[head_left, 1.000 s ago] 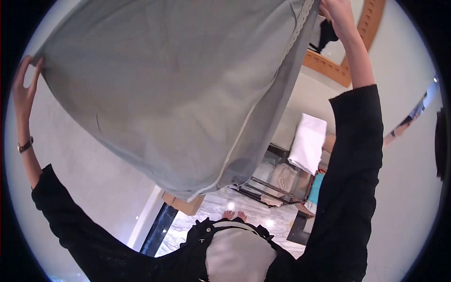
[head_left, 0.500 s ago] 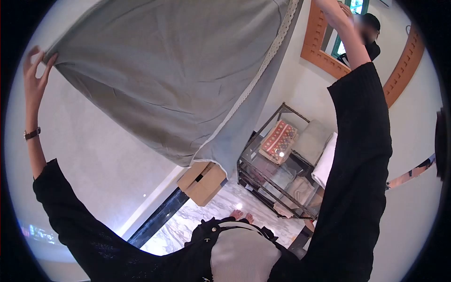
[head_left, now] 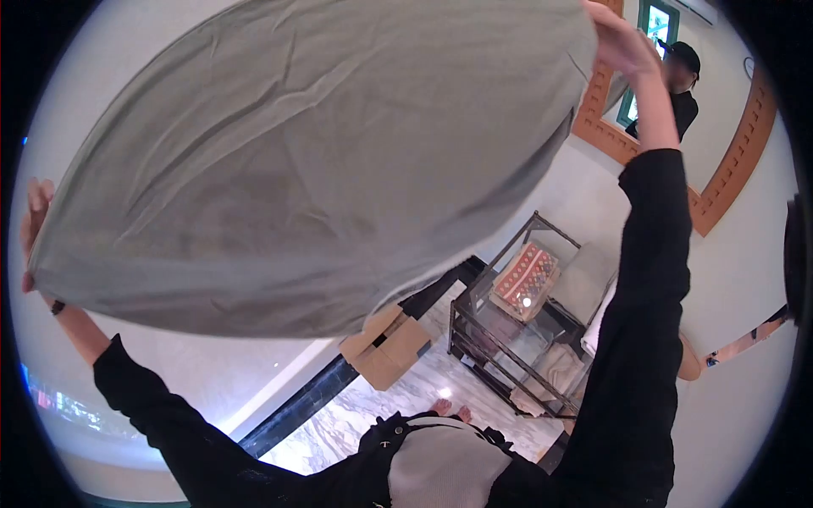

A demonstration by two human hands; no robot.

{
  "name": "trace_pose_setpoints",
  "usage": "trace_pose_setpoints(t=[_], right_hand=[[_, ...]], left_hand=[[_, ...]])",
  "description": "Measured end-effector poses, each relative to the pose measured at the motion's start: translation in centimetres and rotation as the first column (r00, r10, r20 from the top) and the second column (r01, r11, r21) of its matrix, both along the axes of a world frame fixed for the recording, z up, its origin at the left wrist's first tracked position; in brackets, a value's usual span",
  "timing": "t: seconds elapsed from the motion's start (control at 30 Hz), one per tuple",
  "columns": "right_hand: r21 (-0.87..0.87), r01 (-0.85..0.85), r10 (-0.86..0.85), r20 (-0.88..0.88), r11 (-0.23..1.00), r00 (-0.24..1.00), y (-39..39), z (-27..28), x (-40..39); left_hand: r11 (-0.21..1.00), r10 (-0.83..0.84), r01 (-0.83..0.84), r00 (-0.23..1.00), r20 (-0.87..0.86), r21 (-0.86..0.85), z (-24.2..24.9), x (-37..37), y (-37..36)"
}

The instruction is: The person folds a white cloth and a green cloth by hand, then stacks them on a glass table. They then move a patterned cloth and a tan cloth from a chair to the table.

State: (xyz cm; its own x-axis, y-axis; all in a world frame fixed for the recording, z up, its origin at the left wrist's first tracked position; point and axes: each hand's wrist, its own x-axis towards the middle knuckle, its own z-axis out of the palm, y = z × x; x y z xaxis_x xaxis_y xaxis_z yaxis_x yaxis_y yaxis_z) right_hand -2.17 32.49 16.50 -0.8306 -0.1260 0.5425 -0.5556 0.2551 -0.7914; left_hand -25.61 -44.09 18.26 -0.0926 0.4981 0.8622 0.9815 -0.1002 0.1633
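Note:
A large grey-green cloth [head_left: 322, 169] hangs spread out between my raised arms and billows across the upper part of the view. My left hand [head_left: 35, 224] grips one corner at the far left, with the fingers partly behind the fabric. On the upper right, my right hand [head_left: 625, 44] is closed on the opposite edge of the cloth. The lower edge sags in a curve above the floor. A part of the cloth runs out of view at the top.
Below the cloth an open cardboard box [head_left: 386, 351] stands on the marble floor [head_left: 339, 432]. To its right, a metal and glass shelf [head_left: 487, 322] bears folded textiles, among them a patterned one [head_left: 525, 279]. A wood-framed mirror [head_left: 735, 169] on the wall reflects a person.
My left hand has moved down and outward, and my right hand slightly down. The cloth has swung lower and fuller, and its lace-trimmed edge no longer shows.

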Motion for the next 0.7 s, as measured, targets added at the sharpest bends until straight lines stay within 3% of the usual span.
trace_pose_setpoints(t=[0.03, 0.07, 0.1, 0.13, 0.17, 0.2, 0.3, 0.43, 0.5, 0.6, 0.67, 0.7], right_hand=[[-0.047, 0.101, -0.102, -0.013, 0.994, 0.995, -2.0, -0.4, -1.1], [-0.083, 0.067, -0.068, -0.018, 0.994, 0.997, 4.3, -1.4, -6.7], [0.049, 0.065, -0.066, 0.032, 0.997, 0.997, -1.2, -1.3, -7.9], [0.045, 0.241, -0.244, 0.074, 0.969, 0.967, -2.4, -1.9, -10.3], [-0.004, 0.308, -0.307, 0.081, 0.951, 0.948, -3.6, -2.8, -12.6], [-0.010, 0.447, -0.443, 0.102, 0.895, 0.890, -4.6, -3.4, -14.5], [-0.011, 0.550, -0.546, 0.091, 0.835, 0.833, -5.7, -4.4, -18.9], [0.068, 0.615, -0.618, 0.088, 0.786, 0.781, -6.6, -4.9, -22.2], [0.093, 0.606, -0.612, 0.074, 0.790, 0.787, -6.8, -5.4, -23.1], [0.150, 0.626, -0.639, 0.054, 0.765, 0.767, -7.1, -5.4, -23.7], [0.238, 0.631, -0.657, 0.044, 0.739, 0.753, -7.1, -5.4, -24.0], [0.224, 0.623, -0.649, 0.057, 0.749, 0.759, -7.5, -5.4, -24.0]], left_hand=[[0.976, -0.023, 0.021, 1.000, 0.007, 0.217, -1.3, 0.1, 0.9], [0.909, -0.040, 0.037, 0.999, -0.001, 0.415, -2.5, 0.1, 1.7], [0.828, -0.060, 0.054, 0.998, -0.006, 0.558, -3.1, 0.0, 3.3], [0.810, -0.085, 0.082, 0.996, -0.021, 0.581, -2.9, 0.5, 4.8], [0.809, -0.120, 0.121, 0.992, -0.040, 0.575, -2.5, 1.0, 6.4], [0.832, -0.165, 0.171, 0.985, -0.059, 0.528, -2.2, 1.7, 7.8], [0.926, -0.338, 0.341, 0.940, -0.050, 0.160, -1.0, 5.6, 11.8], [0.782, -0.435, 0.394, 0.900, 0.028, -0.483, 0.5, 11.8, 16.8], [0.772, -0.373, 0.290, 0.927, -0.034, -0.566, 0.3, 14.1, 18.7], [0.840, -0.159, 0.021, 0.965, -0.209, -0.542, -0.4, 17.8, 20.4], [0.780, -0.125, -0.001, 0.979, -0.158, -0.625, -0.7, 18.4, 20.2], [0.713, -0.162, 0.080, 0.985, -0.052, -0.697, -0.6, 18.3, 19.8]])
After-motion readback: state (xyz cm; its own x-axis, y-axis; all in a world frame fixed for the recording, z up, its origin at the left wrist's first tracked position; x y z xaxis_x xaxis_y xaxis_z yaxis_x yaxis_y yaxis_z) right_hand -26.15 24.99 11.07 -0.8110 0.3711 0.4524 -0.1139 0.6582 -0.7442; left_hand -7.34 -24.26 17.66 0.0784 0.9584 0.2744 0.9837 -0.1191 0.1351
